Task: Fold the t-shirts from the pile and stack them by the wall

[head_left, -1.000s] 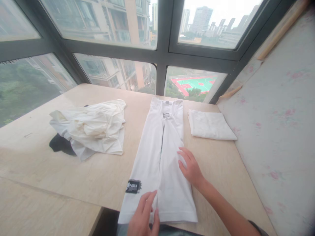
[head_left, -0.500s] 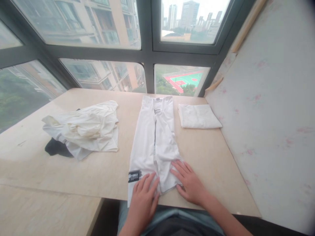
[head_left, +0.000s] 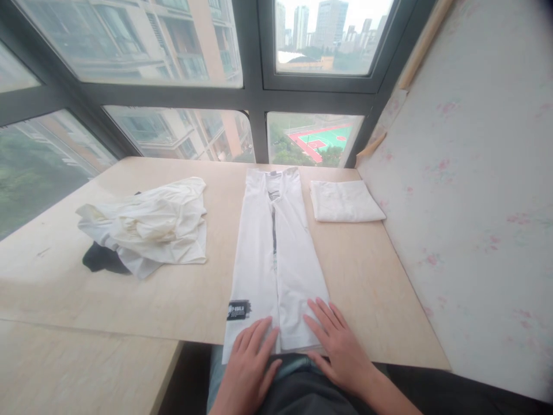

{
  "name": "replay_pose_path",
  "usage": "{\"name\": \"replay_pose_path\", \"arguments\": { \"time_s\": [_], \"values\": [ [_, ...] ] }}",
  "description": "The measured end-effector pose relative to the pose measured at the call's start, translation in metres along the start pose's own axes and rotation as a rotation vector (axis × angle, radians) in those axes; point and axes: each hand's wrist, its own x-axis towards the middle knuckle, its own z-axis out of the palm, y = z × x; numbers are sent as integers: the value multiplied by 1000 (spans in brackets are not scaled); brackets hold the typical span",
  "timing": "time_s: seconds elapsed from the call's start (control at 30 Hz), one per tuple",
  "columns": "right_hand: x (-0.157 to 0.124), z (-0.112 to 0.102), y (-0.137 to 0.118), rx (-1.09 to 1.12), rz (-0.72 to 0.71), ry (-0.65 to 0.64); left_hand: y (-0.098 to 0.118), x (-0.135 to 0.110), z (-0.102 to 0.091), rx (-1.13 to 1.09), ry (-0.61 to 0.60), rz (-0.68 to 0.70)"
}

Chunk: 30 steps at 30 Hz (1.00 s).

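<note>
A white shirt (head_left: 254, 253) lies lengthwise in front of me, its two sides folded in so that they meet along the middle. Its collar end points to the window, and a black label with pale lettering (head_left: 239, 309) shows at lower left. My left hand (head_left: 254, 351) rests with fingers spread on the lower left flap, near the table's front edge. On the lower right corner of the shirt, my right hand (head_left: 334, 334) lies flat, fingers apart. Neither hand grips the cloth.
A crumpled heap of white and cream clothes (head_left: 159, 222) lies left on the wooden table (head_left: 367, 271), with black cloth (head_left: 103, 258) under it. A folded white cloth (head_left: 348, 202) sits at right, near the flowered wall (head_left: 475, 230). Grey-framed windows stand behind.
The shirt's right flap has become flatter and straighter, and its lower edge lies closer to me. My right hand has slid a little toward me and to the right. My left hand has hardly moved.
</note>
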Motion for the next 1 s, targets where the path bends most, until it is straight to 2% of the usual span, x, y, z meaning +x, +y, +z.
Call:
{"name": "replay_pose_path", "arguments": {
  "time_s": [0.17, 0.37, 0.53, 0.67, 0.8, 0.93, 1.0],
  "values": [
    [-16, 5, -17, -25, 43, 74, -15, -17, -1, 28, 62, 43],
    [-20, 19, -22, -15, 9, 304, -21, -29, 21, -118, 149, -134],
    [-22, 16, -20, 85, -11, 413, -24, -36, 25, -115, 220, -82],
    [-22, 3, -22, 137, 44, 365, -30, -41, 17, -76, 195, 52],
    [-11, -5, -35, 142, 93, 271, -28, -46, 11, -114, 195, 82],
    [2, -4, -51, 107, -30, 132, -24, -47, 9, -173, 196, 25],
    [5, -1, -55, 120, -80, 124, -24, -47, 9, -177, 207, -3]
  ]
}}
